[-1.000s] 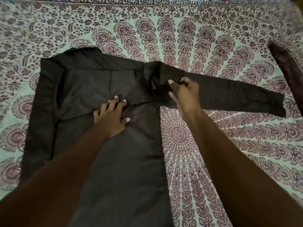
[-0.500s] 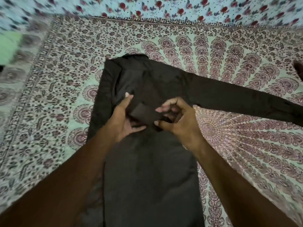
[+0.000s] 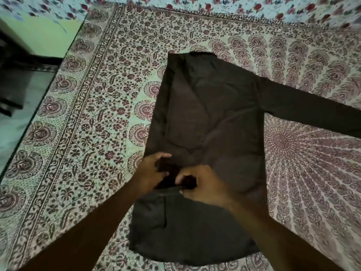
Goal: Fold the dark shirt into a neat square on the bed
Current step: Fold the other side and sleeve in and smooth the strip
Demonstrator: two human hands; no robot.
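shirt (image 3: 205,118) flat on bed (image 3: 93,106), one sleeve (image 3: 312,112) trailing right of it. my left hand (image 3: 150,173) and right hand (image 3: 205,184) pinch a cuff (image 3: 172,176) over its lower body. cloth looks light, limp, likely slippery; best gripped at seams.

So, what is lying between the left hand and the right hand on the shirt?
In the head view, a bunched dark piece of the shirt lies between the left hand and the right hand; both hands grip it. Nothing else shows there.
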